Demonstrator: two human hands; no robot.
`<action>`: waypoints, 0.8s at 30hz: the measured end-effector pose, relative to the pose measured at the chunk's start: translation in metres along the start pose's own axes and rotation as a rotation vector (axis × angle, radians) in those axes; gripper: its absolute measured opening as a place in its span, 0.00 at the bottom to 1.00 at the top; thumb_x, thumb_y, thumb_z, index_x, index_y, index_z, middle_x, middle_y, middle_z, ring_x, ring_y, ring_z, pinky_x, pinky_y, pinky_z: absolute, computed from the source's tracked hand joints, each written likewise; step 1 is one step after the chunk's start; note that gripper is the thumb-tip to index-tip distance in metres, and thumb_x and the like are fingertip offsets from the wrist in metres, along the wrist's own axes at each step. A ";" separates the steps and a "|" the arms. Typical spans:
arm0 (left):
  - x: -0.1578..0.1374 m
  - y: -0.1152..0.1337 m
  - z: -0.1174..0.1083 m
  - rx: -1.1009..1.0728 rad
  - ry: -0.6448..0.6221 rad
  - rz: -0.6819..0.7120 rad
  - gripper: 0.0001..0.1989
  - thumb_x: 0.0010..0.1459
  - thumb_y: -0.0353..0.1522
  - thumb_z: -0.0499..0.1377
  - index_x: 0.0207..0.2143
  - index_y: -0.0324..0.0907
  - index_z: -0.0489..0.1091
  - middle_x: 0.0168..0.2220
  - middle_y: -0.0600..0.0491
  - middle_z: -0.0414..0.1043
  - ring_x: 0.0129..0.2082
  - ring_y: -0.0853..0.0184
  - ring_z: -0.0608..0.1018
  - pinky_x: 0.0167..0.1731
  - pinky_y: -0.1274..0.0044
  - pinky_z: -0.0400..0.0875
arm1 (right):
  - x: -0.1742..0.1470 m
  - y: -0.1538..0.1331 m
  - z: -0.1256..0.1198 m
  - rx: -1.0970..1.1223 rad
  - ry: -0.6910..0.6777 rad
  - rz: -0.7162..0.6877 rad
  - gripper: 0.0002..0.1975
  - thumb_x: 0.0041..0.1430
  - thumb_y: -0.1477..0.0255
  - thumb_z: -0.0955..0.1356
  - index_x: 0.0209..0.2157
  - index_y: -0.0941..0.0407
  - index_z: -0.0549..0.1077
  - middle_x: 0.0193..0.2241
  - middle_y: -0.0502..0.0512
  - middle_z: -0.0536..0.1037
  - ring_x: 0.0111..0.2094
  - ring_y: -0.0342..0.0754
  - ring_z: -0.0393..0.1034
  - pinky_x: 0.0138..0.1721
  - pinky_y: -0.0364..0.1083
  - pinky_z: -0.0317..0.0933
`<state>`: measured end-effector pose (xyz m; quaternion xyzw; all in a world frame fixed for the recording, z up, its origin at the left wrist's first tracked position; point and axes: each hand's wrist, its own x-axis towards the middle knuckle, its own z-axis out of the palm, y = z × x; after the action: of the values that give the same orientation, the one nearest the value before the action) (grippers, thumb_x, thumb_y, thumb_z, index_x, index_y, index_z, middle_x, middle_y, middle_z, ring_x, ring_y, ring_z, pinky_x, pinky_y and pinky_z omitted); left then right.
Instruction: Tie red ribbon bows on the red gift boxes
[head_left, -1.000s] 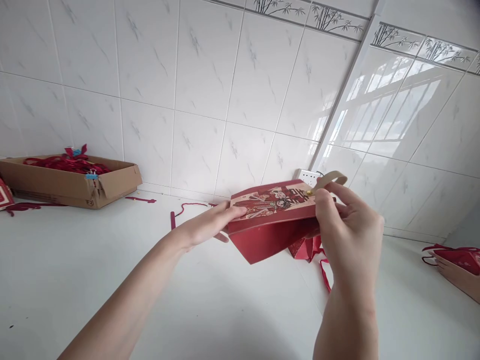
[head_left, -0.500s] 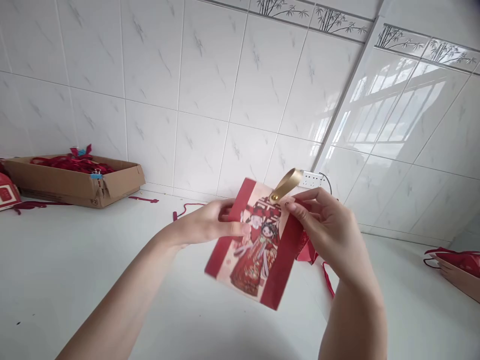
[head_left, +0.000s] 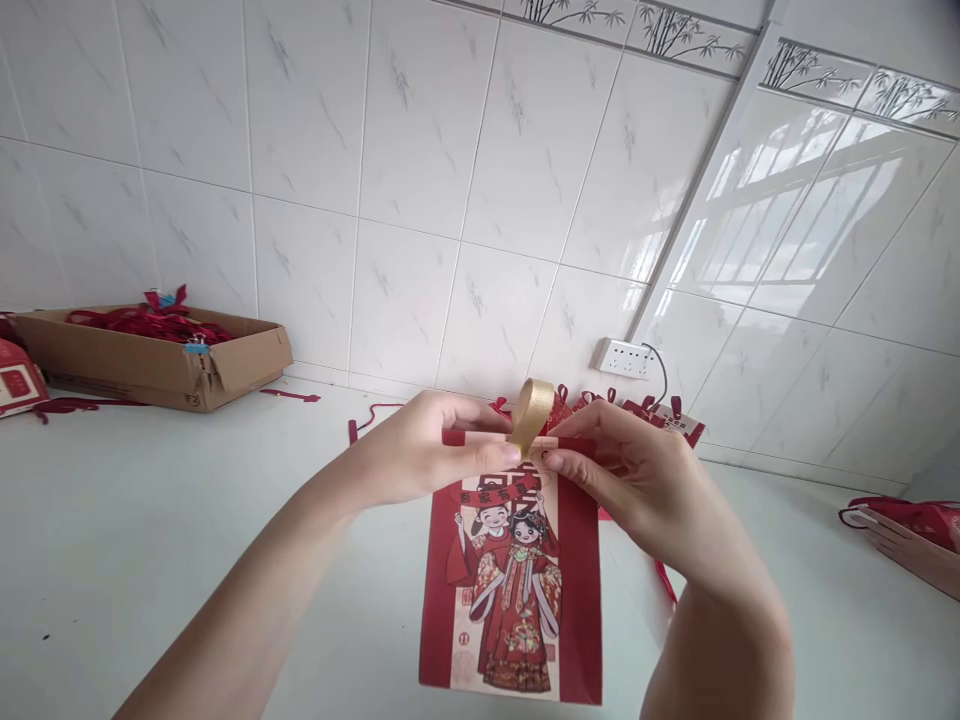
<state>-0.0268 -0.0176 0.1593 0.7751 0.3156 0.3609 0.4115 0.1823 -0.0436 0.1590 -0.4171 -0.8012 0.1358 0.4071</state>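
Observation:
A red paper gift bag [head_left: 517, 600] with a printed couple in red robes hangs upright before me, its front facing my view. A gold ribbon handle [head_left: 534, 408] loops up from the middle of its top edge. My left hand [head_left: 442, 450] is closed on the top left part, the thumb in front beside the base of the ribbon. On the top right part, my right hand [head_left: 626, 465] pinches the edge, its thumb close to the left thumb. The fingers behind the bag are mostly hidden.
A cardboard box [head_left: 135, 375] of dark red ribbons stands at the left, beside a red box [head_left: 19, 375]. Several red decorated bags [head_left: 679, 422] stand by the wall below a white power strip [head_left: 624, 358]. Another container [head_left: 911, 545] with red items is at the right.
The bag has swung from tilted to upright and sits lower. My left hand has slid up to its top edge, close to my right thumb. The gold handle has turned.

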 end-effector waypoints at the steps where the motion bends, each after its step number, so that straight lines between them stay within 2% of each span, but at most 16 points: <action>1: 0.000 0.000 0.002 0.000 0.042 0.010 0.13 0.52 0.41 0.60 0.35 0.42 0.73 0.35 0.52 0.76 0.36 0.63 0.77 0.37 0.74 0.70 | 0.000 0.000 0.000 -0.024 -0.012 -0.002 0.08 0.59 0.63 0.65 0.33 0.54 0.72 0.31 0.51 0.79 0.30 0.44 0.73 0.27 0.41 0.67; 3: 0.000 0.001 0.007 0.010 0.133 0.030 0.15 0.52 0.41 0.60 0.38 0.42 0.73 0.37 0.51 0.76 0.37 0.63 0.77 0.37 0.73 0.70 | -0.001 -0.002 0.002 -0.076 -0.050 -0.006 0.08 0.59 0.64 0.65 0.33 0.53 0.72 0.28 0.50 0.78 0.27 0.44 0.72 0.25 0.41 0.65; 5: 0.000 0.001 0.011 0.033 0.212 0.044 0.14 0.52 0.42 0.60 0.37 0.42 0.73 0.35 0.51 0.76 0.34 0.64 0.76 0.34 0.74 0.70 | -0.001 -0.003 0.003 -0.110 -0.080 -0.012 0.08 0.60 0.64 0.65 0.33 0.53 0.72 0.26 0.49 0.78 0.26 0.43 0.71 0.24 0.42 0.64; 11: -0.003 0.006 0.013 0.069 0.343 0.083 0.16 0.54 0.44 0.57 0.30 0.40 0.74 0.29 0.51 0.75 0.32 0.63 0.75 0.31 0.74 0.69 | -0.003 -0.006 0.001 -0.065 -0.082 -0.048 0.08 0.60 0.64 0.65 0.33 0.54 0.71 0.33 0.51 0.80 0.30 0.43 0.73 0.27 0.40 0.67; 20: -0.001 0.003 0.015 0.104 0.406 0.088 0.20 0.54 0.47 0.56 0.21 0.41 0.71 0.20 0.54 0.67 0.24 0.68 0.70 0.22 0.76 0.61 | -0.005 -0.008 -0.003 -0.125 -0.074 -0.089 0.09 0.60 0.63 0.65 0.31 0.53 0.72 0.32 0.52 0.80 0.29 0.45 0.75 0.28 0.41 0.69; 22: 0.000 0.002 0.015 0.067 0.396 0.064 0.21 0.54 0.48 0.55 0.22 0.41 0.72 0.20 0.53 0.69 0.24 0.67 0.72 0.23 0.76 0.63 | -0.005 -0.009 -0.004 -0.103 -0.075 -0.086 0.08 0.59 0.64 0.66 0.31 0.53 0.72 0.32 0.52 0.80 0.30 0.45 0.75 0.28 0.41 0.69; 24: 0.000 0.001 0.013 -0.042 0.378 0.053 0.22 0.54 0.49 0.53 0.28 0.40 0.74 0.25 0.51 0.73 0.28 0.63 0.75 0.26 0.74 0.67 | -0.003 -0.007 -0.003 -0.040 -0.050 -0.054 0.08 0.58 0.64 0.67 0.31 0.54 0.73 0.32 0.53 0.81 0.31 0.46 0.75 0.28 0.41 0.68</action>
<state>-0.0158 -0.0233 0.1554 0.6926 0.3593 0.5174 0.3514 0.1815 -0.0506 0.1639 -0.3999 -0.8246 0.1193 0.3821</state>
